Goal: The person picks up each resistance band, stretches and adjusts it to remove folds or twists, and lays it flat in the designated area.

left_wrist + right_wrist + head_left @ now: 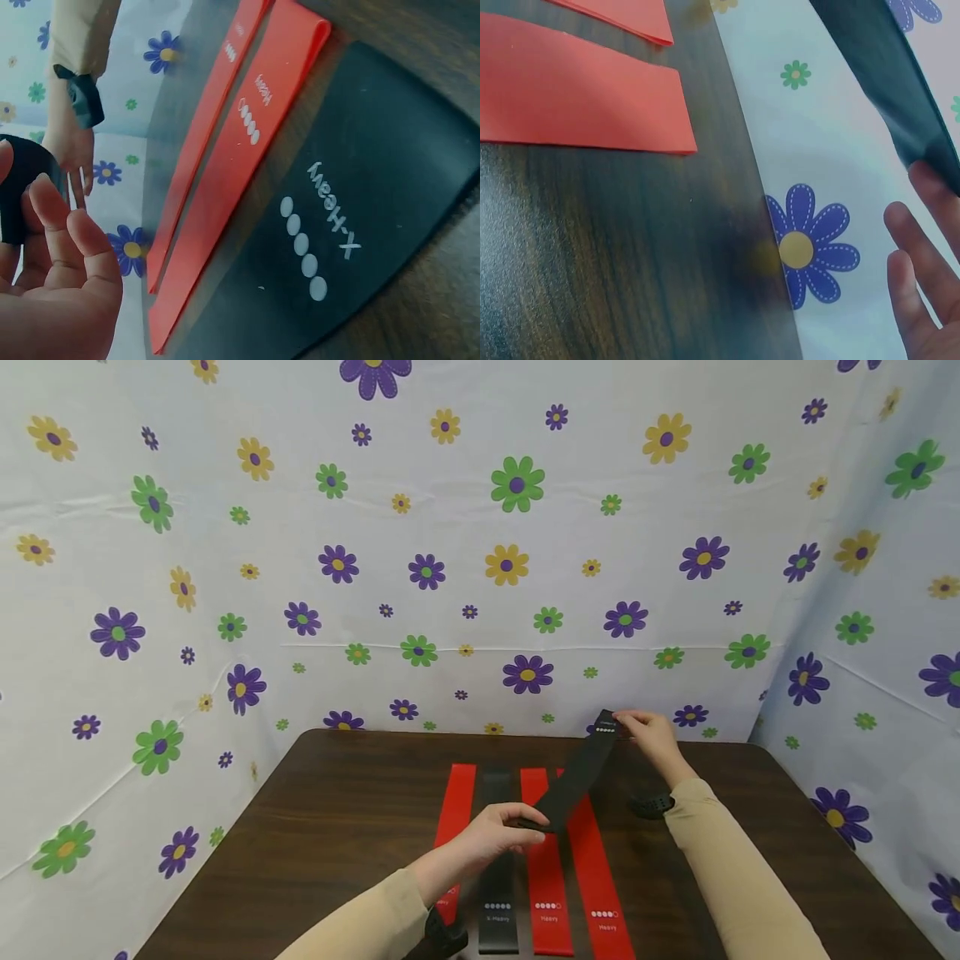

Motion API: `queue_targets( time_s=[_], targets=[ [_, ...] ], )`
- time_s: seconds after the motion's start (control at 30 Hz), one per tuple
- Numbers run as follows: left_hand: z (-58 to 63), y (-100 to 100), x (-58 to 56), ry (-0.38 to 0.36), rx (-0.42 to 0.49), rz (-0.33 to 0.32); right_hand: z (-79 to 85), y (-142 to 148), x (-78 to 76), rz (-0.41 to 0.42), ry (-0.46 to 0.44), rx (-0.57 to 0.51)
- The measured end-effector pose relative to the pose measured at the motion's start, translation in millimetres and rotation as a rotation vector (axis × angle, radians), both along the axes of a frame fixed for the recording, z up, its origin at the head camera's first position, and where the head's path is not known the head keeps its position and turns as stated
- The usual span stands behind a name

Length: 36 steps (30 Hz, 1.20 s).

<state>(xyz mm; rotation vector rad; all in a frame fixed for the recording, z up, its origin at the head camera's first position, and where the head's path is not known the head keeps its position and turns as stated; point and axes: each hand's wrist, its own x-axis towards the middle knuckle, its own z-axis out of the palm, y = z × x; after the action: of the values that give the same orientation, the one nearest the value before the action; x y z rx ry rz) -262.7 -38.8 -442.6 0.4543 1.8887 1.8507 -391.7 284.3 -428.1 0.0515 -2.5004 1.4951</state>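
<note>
A black resistance band [581, 772] is stretched at a slant above the table, raised toward the far right. Its near end is pinched by my left hand [495, 837], and its far end by my right hand [651, 741]. Beneath it lie three red resistance bands marked Heavy: a left one [459, 797], a middle one [546, 881] and a right one [597, 872]. Between the left and middle red ones lies another black band [498, 893], whose X-Heavy print shows large in the left wrist view. My left forearm partly covers the left red band.
The dark wooden table [360, 810] carries the row of bands. A white cloth [465, 610] with printed flowers hangs behind and at both sides of it. Dark straps circle both wrists, a right strap [651, 806] and a left strap [442, 935].
</note>
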Motion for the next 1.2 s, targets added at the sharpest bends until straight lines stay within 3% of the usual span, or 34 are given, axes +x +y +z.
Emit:
queue_targets(
  time_s=[0.47,0.67,0.97,1.2],
  targets=[
    [-0.9,4.0,7.0,0.068,-0.093,-0.103,3.9,3.8,-0.9,0.013,-0.023,-0.02],
    [-1.0,3.3,9.5,0.085,-0.137,-0.068,-0.8,1.3,0.4,0.028,-0.04,-0.079],
    [-8.7,-2.0,8.9,0.125,-0.161,-0.015,-18.3,3.3,20.4,-0.003,-0.107,-0.289],
    [-18.2,-11.1,0.7,0.16,-0.092,0.053,-24.7,14.5,41.6,0.036,-0.228,-0.536]
  ],
)
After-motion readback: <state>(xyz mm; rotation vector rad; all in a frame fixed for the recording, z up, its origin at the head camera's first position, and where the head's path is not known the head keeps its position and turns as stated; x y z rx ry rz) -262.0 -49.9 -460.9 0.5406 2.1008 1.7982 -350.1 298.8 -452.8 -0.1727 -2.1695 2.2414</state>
